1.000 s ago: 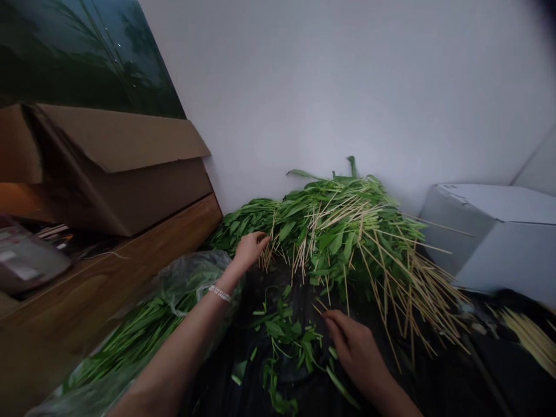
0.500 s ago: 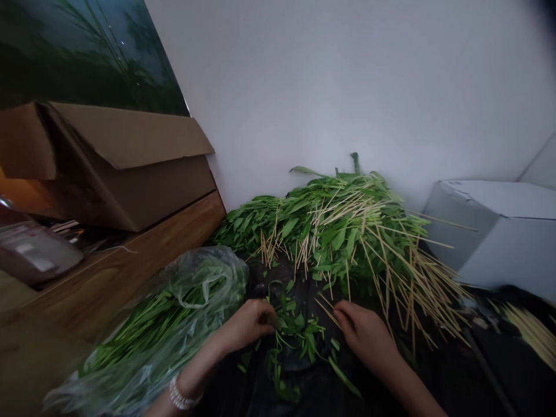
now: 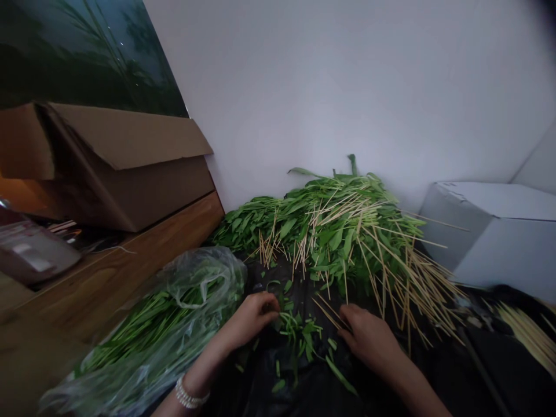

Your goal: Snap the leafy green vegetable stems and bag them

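1. Left hand point(image 3: 252, 317): curled, fingertips pinched on a sprig at the near-left edge of the loose greens point(image 3: 299, 336). A beaded bracelet point(image 3: 190, 396) sits on the wrist.
2. Right hand point(image 3: 369, 339): closed around one bamboo skewer point(image 3: 328, 310), whose bare end points up and left over the loose greens.
3. Loose greens: a small scatter of leaves and cut stems on the black sheet point(image 3: 434, 382), lying between the two hands. This is the stock in hand at present.
4. Bagged greens point(image 3: 174, 324): a clear plastic bag of long-stemmed leaves, left of the loose greens, touching the left forearm. It looks full and unworked.
5. Skewered pile point(image 3: 347, 231): a large heap of leaves threaded on sticks, just beyond the loose greens, against the white wall point(image 3: 347, 87). By its bulk, much of the work appears done; the bag and the scatter remain.
6. Spare skewers point(image 3: 527, 333): a bundle of bare sticks, far right of the loose greens.
7. White box point(image 3: 499, 237): right of the skewered pile, beyond the spare skewers.
8. Wooden counter point(image 3: 130, 260): left of the bagged greens, bearing an open cardboard box point(image 3: 130, 168).
9. Dark picture point(image 3: 78, 52): above the cardboard box, farthest left.
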{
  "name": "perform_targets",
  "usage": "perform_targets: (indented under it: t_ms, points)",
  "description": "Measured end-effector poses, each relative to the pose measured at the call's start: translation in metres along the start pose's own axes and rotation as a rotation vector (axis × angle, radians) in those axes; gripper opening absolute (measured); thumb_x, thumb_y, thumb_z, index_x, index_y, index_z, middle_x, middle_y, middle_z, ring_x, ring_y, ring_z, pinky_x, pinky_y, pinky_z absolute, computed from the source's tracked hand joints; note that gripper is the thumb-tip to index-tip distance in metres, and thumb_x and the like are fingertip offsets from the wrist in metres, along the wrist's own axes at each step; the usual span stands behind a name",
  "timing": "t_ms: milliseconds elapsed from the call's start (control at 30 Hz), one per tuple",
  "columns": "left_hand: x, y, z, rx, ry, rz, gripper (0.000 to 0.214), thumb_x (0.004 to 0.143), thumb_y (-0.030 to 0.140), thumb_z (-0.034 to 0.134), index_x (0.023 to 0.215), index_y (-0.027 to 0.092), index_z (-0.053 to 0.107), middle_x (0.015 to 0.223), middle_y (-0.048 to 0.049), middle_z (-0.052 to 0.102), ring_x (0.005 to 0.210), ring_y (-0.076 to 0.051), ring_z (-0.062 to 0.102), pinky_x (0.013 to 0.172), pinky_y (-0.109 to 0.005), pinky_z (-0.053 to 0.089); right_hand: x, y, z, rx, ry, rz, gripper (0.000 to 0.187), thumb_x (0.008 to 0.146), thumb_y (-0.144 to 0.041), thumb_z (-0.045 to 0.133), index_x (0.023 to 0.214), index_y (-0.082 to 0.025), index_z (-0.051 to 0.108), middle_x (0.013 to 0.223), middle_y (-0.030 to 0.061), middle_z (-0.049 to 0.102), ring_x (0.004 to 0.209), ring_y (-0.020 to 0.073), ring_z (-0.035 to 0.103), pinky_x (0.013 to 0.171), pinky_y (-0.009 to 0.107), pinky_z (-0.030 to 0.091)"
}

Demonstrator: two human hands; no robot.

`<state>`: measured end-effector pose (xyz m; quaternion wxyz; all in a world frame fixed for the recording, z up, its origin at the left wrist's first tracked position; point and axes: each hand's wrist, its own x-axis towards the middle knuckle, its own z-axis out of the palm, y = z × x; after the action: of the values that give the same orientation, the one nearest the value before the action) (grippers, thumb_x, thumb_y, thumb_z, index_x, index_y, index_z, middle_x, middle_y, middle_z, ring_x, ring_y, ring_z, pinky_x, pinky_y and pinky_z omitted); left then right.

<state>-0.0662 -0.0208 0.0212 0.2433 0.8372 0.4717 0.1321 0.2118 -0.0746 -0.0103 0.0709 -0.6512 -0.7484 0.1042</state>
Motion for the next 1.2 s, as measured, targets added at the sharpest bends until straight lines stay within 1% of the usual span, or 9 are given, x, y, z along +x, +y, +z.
perform_targets:
  t_ms: [167,267,433,600,733,833,933,1033,1200]
  points:
    - [0.004,-0.008,0.016,0.259,0.118,-0.186,0.025,0.079,0.023,0.062,0.103,0.022,0.064,0.105,-0.0058,0.065,0.095,-0.021,0.062,0.080,-0.028,0.046,0.001,-0.002,0.003,-0.043,-0.025,0.013,0.006,0.087,-0.018,0.052,0.091,-0.020,0.056,0.096,0.0040,0.064,0.085,0.0192,0.065,0.061,0.026,0.035]
    - [-0.005,-0.007,0.018,0.206,0.102,-0.108,0.024,0.080,0.022,0.061,0.104,0.023,0.066,0.101,-0.0047,0.067,0.093,-0.020,0.063,0.080,-0.027,0.047,0.001,-0.001,0.005,-0.060,-0.025,0.010,0.005,0.087,-0.018,0.052,0.090,-0.021,0.055,0.097,0.0037,0.064,0.085,0.0194,0.066,0.059,0.025,0.035]
    - [-0.043,-0.010,-0.024,0.108,0.304,-0.009,0.022,0.090,0.029,0.050,0.101,0.023,0.067,0.097,-0.0036,0.069,0.090,-0.017,0.064,0.082,-0.025,0.047,0.001,0.002,0.012,-0.086,-0.004,-0.011,0.006,0.089,-0.017,0.050,0.089,-0.021,0.055,0.095,0.0035,0.065,0.084,0.0191,0.066,0.059,0.025,0.036]
    - [-0.099,-0.044,-0.067,0.419,0.658,-0.362,0.033,0.090,0.041,0.046,0.104,0.019,0.067,0.102,-0.0094,0.070,0.090,-0.024,0.065,0.080,-0.032,0.048,0.002,0.004,0.020,-0.104,0.025,-0.027,0.011,0.090,-0.017,0.047,0.092,-0.021,0.057,0.093,0.0048,0.065,0.082,0.0198,0.067,0.055,0.025,0.035]
    - [-0.129,-0.050,-0.051,0.523,0.416,-0.637,0.035,0.090,0.039,0.045,0.110,0.021,0.067,0.100,-0.0100,0.073,0.091,-0.027,0.067,0.081,-0.036,0.049,0.002,0.007,0.028,-0.111,0.042,-0.033,0.012,0.090,-0.017,0.046,0.090,-0.021,0.057,0.092,0.0044,0.066,0.077,0.0195,0.067,0.052,0.025,0.034]
    - [-0.137,-0.041,-0.019,0.339,0.252,-0.529,0.032,0.092,0.038,0.043,0.105,0.027,0.069,0.102,-0.0051,0.074,0.093,-0.023,0.068,0.083,-0.031,0.049,0.003,0.010,0.035,-0.100,0.083,-0.051,0.012,0.089,-0.017,0.046,0.090,-0.021,0.057,0.091,0.0040,0.066,0.075,0.0192,0.067,0.052,0.025,0.035]
    - [-0.140,-0.040,0.000,0.225,0.245,-0.460,0.032,0.091,0.037,0.042,0.102,0.027,0.070,0.103,-0.0037,0.074,0.096,-0.022,0.068,0.086,-0.029,0.049,0.004,0.013,0.038,-0.096,0.100,-0.065,0.012,0.089,-0.017,0.045,0.088,-0.021,0.057,0.089,0.0038,0.066,0.073,0.0192,0.067,0.053,0.026,0.036]
    - [-0.146,-0.052,-0.012,0.158,0.344,-0.458,0.037,0.091,0.040,0.039,0.108,0.026,0.069,0.109,-0.0032,0.072,0.100,-0.022,0.067,0.089,-0.029,0.049,0.004,0.013,0.039,-0.094,0.098,-0.076,0.014,0.089,-0.016,0.044,0.087,-0.021,0.056,0.089,0.0044,0.066,0.074,0.0189,0.067,0.054,0.026,0.037]
    - [-0.155,-0.090,-0.068,0.381,0.555,-0.697,0.041,0.088,0.030,0.037,0.118,0.020,0.063,0.113,-0.0080,0.071,0.105,-0.025,0.064,0.091,-0.034,0.048,0.003,0.012,0.038,-0.108,0.101,-0.069,0.015,0.090,-0.016,0.042,0.088,-0.022,0.056,0.090,0.0045,0.066,0.072,0.0187,0.067,0.053,0.026,0.035]
